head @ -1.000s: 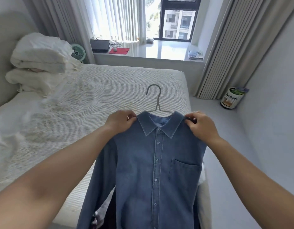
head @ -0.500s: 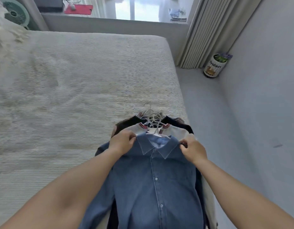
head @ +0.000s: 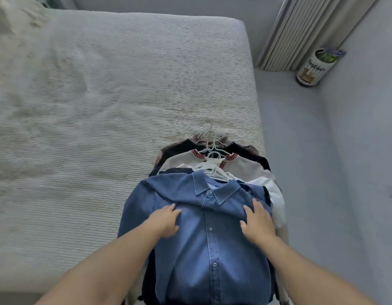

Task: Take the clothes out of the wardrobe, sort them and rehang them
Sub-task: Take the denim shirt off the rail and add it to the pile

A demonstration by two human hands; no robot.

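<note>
Head view: hands (head: 166, 221) flat on denim shirt (head: 210, 238); canister (head: 316, 67) reads "DogDiary".

Two hands show, the left hand (head: 165, 221) and the right hand (head: 257, 222), both lying flat on one blue denim shirt (head: 204, 238). That shirt tops one pile of hung clothes: at least four more garments peek out beneath it, a cream one with red stitching (head: 245, 167), a black one with white stitching (head: 179, 146), a white one (head: 275, 192) and a dark navy one (head: 179, 171); the full number cannot be told. Several hanger hooks (head: 208, 137) bunch together, too tangled to count. One bed (head: 102, 106), one curtain (head: 305, 29) and one printed canister (head: 315, 67) complete the tally.
</note>
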